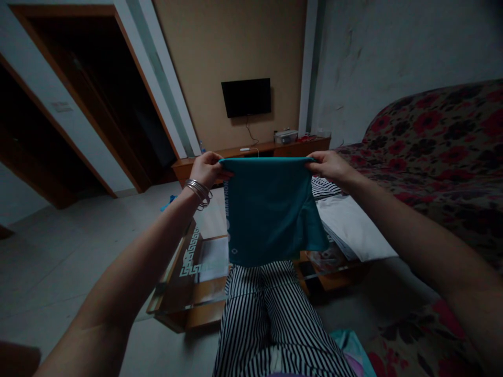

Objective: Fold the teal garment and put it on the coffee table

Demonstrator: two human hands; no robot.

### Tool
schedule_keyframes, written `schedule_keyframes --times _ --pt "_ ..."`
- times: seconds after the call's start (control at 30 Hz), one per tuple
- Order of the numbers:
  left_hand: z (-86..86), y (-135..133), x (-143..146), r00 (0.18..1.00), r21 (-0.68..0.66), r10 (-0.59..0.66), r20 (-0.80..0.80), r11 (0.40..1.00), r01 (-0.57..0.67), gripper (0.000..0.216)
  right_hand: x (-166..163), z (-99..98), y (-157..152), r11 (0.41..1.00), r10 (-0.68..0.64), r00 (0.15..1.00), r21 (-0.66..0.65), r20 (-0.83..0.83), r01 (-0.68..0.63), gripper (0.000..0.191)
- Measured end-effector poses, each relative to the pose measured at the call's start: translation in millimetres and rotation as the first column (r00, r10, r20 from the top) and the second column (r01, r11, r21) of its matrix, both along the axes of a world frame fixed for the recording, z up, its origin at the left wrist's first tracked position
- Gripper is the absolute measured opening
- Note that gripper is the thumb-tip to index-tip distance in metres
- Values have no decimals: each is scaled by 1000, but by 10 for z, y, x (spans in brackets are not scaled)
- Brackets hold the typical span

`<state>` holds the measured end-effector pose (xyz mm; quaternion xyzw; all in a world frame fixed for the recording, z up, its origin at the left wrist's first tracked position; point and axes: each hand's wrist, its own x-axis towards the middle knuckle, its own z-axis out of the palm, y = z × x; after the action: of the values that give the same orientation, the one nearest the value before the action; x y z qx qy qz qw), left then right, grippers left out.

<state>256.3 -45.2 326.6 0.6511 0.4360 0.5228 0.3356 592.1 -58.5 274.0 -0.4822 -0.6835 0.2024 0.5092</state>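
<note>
my arms: both bare, no sleeves in view | my left wrist: a stack of thin silver bangles (199, 191) | my right wrist: nothing on it | my fingers: no rings I can make out | my legs: trousers (271, 314) in narrow black-and-white vertical stripes

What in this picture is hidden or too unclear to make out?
- Head view: the teal garment covers part of the glass table.
- White lettering along its left edge is too small to read fully.
- Items on the TV shelf: too small and dim.
- Left hand and right hand: fingertips tucked behind the fabric.
</note>
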Motion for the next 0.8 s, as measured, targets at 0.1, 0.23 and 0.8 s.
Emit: schedule_keyframes --times 0.1,0.23,0.8 --pt "-139 382 23 999 -57 12 36 998 -10 20 -24 -54 369 998 16 997 -61 71 -12 22" --pt "-190 877 93 997 14 50 60 999 -51 15 -58 0 908 995 -102 993 -17 62 103 19" --pt "-2627 -172 -391 910 81 -100 -404 986 144 22 -86 -2398 39 999 26 990 -46 138 -20 34"
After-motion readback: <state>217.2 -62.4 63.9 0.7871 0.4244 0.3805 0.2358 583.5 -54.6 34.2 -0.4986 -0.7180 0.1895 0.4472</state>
